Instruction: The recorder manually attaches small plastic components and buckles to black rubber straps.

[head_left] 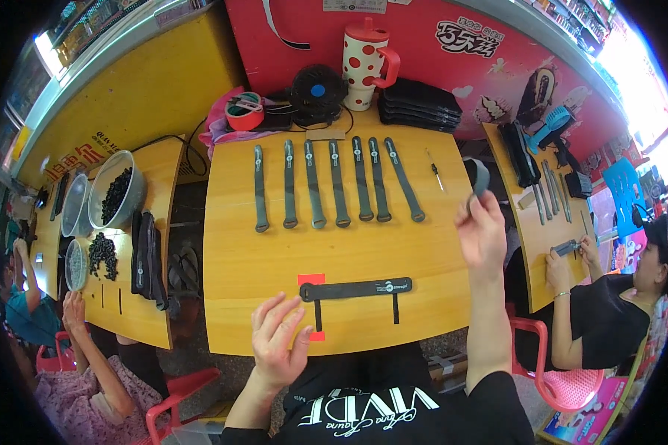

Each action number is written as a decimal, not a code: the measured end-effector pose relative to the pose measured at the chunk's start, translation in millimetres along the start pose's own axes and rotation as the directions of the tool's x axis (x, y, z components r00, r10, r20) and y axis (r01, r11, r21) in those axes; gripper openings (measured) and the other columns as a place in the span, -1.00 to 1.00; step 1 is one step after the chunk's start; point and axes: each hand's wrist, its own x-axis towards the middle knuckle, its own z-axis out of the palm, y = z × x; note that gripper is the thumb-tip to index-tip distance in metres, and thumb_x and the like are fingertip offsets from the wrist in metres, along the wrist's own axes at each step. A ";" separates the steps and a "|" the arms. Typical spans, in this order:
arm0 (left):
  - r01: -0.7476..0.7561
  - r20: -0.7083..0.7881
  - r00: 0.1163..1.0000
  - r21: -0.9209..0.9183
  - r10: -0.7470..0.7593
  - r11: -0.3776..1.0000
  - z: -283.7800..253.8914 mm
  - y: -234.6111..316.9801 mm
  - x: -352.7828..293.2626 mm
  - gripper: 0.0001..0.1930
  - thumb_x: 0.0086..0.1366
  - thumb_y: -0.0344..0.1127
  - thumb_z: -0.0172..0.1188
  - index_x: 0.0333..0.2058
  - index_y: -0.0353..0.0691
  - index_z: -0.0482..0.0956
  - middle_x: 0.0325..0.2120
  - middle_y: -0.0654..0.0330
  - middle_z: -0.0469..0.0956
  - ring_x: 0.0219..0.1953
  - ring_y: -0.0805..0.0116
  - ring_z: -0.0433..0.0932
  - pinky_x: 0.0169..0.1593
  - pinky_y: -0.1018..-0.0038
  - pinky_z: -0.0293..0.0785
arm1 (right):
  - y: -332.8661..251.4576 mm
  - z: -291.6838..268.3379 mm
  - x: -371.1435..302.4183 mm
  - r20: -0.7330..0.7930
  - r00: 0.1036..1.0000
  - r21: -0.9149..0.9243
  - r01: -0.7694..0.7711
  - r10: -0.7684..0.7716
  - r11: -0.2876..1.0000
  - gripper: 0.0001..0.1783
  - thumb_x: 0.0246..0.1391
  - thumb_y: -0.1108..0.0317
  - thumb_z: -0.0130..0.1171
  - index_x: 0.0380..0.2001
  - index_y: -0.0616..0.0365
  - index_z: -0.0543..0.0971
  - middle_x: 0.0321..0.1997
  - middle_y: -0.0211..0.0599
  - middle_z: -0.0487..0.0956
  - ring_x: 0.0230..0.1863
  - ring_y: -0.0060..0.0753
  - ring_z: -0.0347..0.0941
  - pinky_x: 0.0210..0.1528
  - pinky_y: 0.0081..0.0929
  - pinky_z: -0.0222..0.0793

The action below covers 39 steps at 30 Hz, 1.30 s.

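My right hand [484, 230] is raised near the table's right edge, closed on a looped dark grey strap [482, 179]. My left hand [278, 337] holds nothing; its fingers are apart, close to the left end of a dark strap [360, 288] lying sideways near the front edge. That strap has a hole at its left end and white print on its right part. Two thin black strips [395, 308] stick out below it, the left one between red tape pieces [311, 279]. Several similar straps [338, 185] lie lengthwise in a row farther back.
A thin pointed tool [437, 176] lies right of the row. Along the back stand a spotted tumbler [362, 67], a black fan [316, 93], a red tape roll [245, 111] and stacked black pouches [419, 104]. Co-workers sit left and right at neighbouring tables; clear bowls [119, 189] hold black pieces.
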 end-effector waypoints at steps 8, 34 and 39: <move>0.393 0.388 0.908 -0.654 -0.159 0.647 39.6 70.4 9.1 -0.76 0.17 -0.44 0.31 -0.18 -0.37 0.59 -0.27 0.01 0.61 -0.25 0.11 0.60 -0.24 0.38 0.51 | 48.6 37.5 -179.9 0.320 0.935 0.042 -0.175 0.153 0.984 -0.92 0.06 0.44 0.29 -0.33 0.06 0.64 0.16 0.00 0.41 0.04 -0.18 0.41 0.06 -0.24 0.29; 0.680 0.274 0.666 -0.604 -0.693 0.415 31.2 -8.6 -2.6 -0.97 0.28 -0.53 0.21 -0.33 -0.37 0.58 -0.55 0.28 0.57 -0.56 0.63 0.51 -0.54 0.71 0.38 | 48.7 -5.8 -146.2 -0.156 0.977 -0.476 -0.206 0.148 0.855 -0.85 0.05 0.67 0.21 -0.27 0.32 0.62 -0.46 -0.44 0.50 -0.55 -0.70 0.37 -0.51 -0.75 0.23; 0.691 0.256 0.655 -0.584 -0.711 0.426 35.8 -15.0 2.3 -0.97 0.28 -0.53 0.21 -0.34 -0.37 0.58 -0.56 0.28 0.57 -0.57 0.63 0.50 -0.56 0.71 0.37 | 58.7 -8.6 -138.0 -0.122 0.992 -0.572 -0.098 0.034 0.814 -0.87 0.04 0.70 0.21 -0.31 0.33 0.60 -0.47 -0.44 0.49 -0.55 -0.72 0.36 -0.51 -0.76 0.23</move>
